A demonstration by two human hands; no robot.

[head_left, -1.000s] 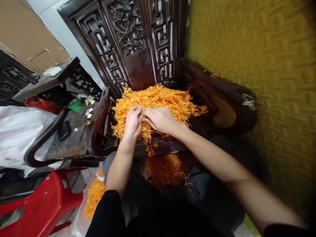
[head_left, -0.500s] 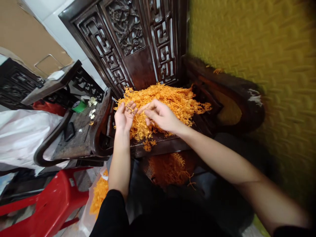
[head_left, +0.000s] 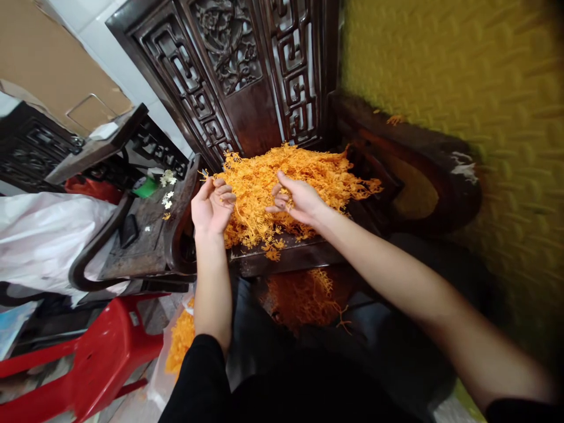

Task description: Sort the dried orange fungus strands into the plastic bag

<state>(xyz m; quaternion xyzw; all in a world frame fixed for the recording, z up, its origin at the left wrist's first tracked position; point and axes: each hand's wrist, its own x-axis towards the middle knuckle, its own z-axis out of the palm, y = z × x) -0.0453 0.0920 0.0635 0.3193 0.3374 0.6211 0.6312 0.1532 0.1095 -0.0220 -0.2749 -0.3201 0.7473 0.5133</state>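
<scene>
A heap of orange, thin branching plastic-like strands (head_left: 291, 167) lies on the seat of a dark carved wooden chair (head_left: 251, 120). At the heap's left edge, my left hand (head_left: 213, 208) is palm up with its fingers curled. A small orange strand (head_left: 204, 174) pokes out by its thumb and index finger. Over the front middle of the heap is my right hand (head_left: 300, 201), its thumb raised and its fingers apart. Small orange specks show between those fingers; whether they belong to the heap behind cannot be made out.
More orange strands (head_left: 324, 285) sit below the seat edge, and others fill a clear bag (head_left: 180, 343) at lower left. A red plastic chair (head_left: 103, 352) stands left. On a wooden side seat are a black phone-like object (head_left: 128, 230) and cream pieces (head_left: 167, 178). A yellow textured surface (head_left: 453, 64) rises right.
My hands have moved apart: the left went left and the right shifted right, with its thumb lifting and fingers spreading. The view has shifted slightly.
</scene>
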